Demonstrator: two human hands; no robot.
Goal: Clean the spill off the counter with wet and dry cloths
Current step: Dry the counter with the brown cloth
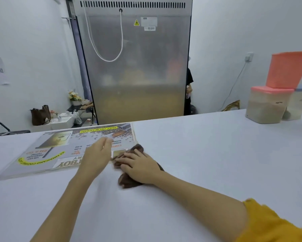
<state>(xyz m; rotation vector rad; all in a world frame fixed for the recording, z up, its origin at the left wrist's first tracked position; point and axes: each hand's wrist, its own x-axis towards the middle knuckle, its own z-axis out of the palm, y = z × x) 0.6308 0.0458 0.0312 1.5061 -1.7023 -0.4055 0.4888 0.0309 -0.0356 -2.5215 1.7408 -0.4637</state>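
My right hand (140, 167) lies flat on the brown cloth (129, 180), fingers spread and pressing it to the white counter (207, 154) at the near right corner of the laminated menu sheet (59, 151). My left hand (96, 154) hovers over the sheet, blurred; fingers look loosely curled, holding nothing. Sheet lies upside down to me: "MUST TRY IN TAWAU", "AMERICANO", prices "4.00", "3.00". Pink-lidded container (267, 105) stands at the far right edge.
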